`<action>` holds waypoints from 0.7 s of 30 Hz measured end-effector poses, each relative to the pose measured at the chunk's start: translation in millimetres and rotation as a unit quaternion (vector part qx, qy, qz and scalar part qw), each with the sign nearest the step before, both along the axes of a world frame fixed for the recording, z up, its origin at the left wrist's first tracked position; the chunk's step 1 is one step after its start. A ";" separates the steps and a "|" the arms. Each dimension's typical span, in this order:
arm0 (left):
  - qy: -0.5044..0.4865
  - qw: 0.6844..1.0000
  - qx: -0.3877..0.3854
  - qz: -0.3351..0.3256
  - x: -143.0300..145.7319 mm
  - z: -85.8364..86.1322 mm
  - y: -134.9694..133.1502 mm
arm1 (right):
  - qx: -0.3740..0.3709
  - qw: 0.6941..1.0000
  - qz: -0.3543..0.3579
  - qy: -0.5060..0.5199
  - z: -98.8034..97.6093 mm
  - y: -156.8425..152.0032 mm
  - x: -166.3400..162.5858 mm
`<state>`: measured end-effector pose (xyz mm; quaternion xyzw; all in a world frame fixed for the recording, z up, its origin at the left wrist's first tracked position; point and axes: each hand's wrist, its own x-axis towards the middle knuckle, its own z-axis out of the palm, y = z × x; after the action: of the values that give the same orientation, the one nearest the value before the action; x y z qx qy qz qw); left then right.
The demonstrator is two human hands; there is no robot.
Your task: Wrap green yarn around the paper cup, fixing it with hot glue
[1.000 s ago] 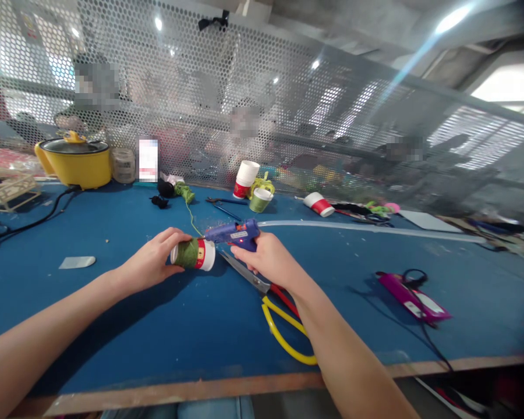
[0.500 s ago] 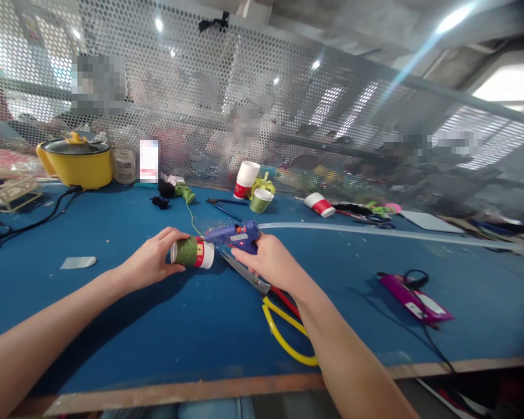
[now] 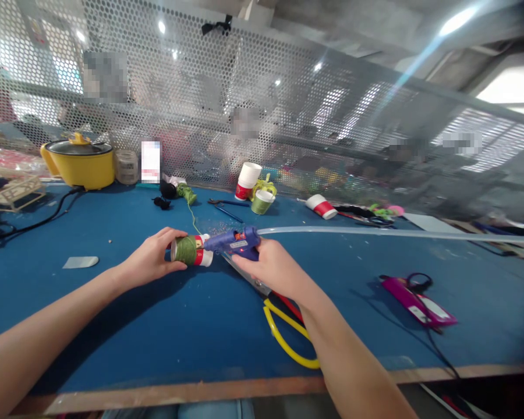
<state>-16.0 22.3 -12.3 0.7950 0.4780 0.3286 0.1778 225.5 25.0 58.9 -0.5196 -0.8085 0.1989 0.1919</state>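
Note:
My left hand [image 3: 155,256] grips a paper cup [image 3: 186,251] lying sideways, its closed-off half wound with green yarn and a red and white band bare at the other end. A strand runs from the cup back to a green yarn ball [image 3: 187,194]. In my right hand [image 3: 273,265] is a blue hot glue gun [image 3: 233,240], its nozzle at the cup's red band beside the yarn edge. A long clear glue stick [image 3: 353,231] sticks out of its back. Under my right hand and forearm lie scissors [image 3: 288,346] with yellow and red handles, partly hidden.
Pliers [image 3: 229,202], stacked paper cups [image 3: 247,180], a green-wrapped cup [image 3: 262,202] and a tipped cup [image 3: 321,206] lie farther back. A yellow electric pot [image 3: 79,166] and a phone [image 3: 151,161] stand back left. A purple packet [image 3: 419,302] with a cable is right. Perforated metal mesh [image 3: 179,105] borders the table.
The glue gun's nozzle has moved left and slightly down, from the cup's upper edge onto its red band. My left hand holds the cup almost in the same place.

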 end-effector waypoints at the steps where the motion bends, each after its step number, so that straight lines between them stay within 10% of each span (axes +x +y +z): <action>1: 0.000 1.000 -0.003 0.002 0.1 0.2 -0.1 | 0.001 1.000 0.002 -0.002 -0.2 0.1 0.2; 21: 0.056 0.996 0.064 -0.018 2.4 5.8 -3.8 | -0.120 0.985 -0.026 0.118 0.8 9.7 0.4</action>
<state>-13.6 18.5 -6.5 0.8301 0.4509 0.3107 0.1051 226.0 34.8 59.7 -0.5323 -0.7368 0.3497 0.2268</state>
